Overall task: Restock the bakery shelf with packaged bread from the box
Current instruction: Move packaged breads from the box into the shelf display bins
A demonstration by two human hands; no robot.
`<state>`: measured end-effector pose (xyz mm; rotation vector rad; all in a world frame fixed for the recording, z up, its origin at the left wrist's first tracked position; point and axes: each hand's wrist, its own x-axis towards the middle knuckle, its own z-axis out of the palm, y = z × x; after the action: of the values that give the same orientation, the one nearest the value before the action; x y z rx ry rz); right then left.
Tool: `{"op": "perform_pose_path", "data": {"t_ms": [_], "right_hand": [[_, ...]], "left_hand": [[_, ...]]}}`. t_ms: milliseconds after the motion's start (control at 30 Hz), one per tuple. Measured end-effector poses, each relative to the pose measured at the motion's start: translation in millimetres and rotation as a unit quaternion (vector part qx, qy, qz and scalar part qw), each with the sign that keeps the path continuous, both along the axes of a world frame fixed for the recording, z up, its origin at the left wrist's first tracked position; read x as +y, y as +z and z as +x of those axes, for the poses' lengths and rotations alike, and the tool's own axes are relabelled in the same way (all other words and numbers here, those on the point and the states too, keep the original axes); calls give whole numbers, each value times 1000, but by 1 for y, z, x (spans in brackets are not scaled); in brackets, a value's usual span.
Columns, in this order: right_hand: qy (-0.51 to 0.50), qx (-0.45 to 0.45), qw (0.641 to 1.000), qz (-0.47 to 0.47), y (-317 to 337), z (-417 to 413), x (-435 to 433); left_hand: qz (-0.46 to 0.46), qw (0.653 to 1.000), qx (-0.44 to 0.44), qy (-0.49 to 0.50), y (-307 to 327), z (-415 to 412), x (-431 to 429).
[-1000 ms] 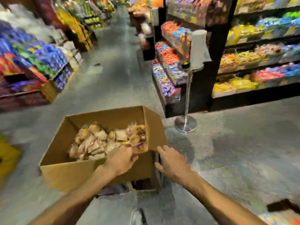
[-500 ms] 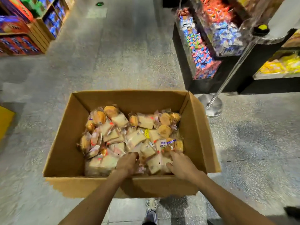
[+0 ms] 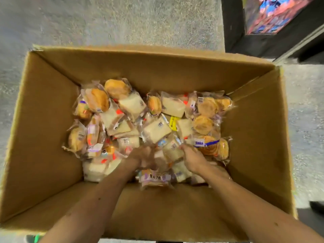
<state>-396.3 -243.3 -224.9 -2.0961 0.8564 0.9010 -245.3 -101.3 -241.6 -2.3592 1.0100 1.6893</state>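
- Box (image 3: 43, 137): one, brown cardboard, top open, standing on the speckled grey floor (image 3: 122, 20); a dark shelf base (image 3: 233, 23) is near its far right corner.
- Bread packets (image 3: 156, 130): several dozen in clear wrap, heaped in the box bottom; round buns and pale slices mixed, too overlapped for an exact count.
- Room: four bare walls rise high around the heap.
- Left hand (image 3: 142, 156): on the heap, blurred; grip cannot be told.
- Right hand (image 3: 192, 157): fingers curled on a pale slice packet (image 3: 172, 149).
- Writing: purple label (image 3: 155, 178), yellow tag (image 3: 173, 122), blue-banded label (image 3: 206, 143), barcodes; none legible.
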Motion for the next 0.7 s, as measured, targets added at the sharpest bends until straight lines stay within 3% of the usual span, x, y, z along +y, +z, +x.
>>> {"op": "perform_pose_path", "data": {"t_ms": [133, 267, 400, 500, 700], "right_hand": [[118, -36, 992, 0, -29, 22, 0], [231, -2, 973, -22, -46, 33, 1], [192, 2, 981, -40, -58, 40, -3], [225, 2, 971, -80, -60, 49, -7], [203, -88, 974, -49, -58, 78, -30]], "left_hand": [[9, 1000, 11, 17, -18, 5, 7], [46, 998, 30, -34, -23, 10, 13], [75, 987, 30, -141, -15, 12, 14], [77, 978, 37, -188, -7, 13, 14], [89, 934, -33, -343, 5, 19, 21]]}}
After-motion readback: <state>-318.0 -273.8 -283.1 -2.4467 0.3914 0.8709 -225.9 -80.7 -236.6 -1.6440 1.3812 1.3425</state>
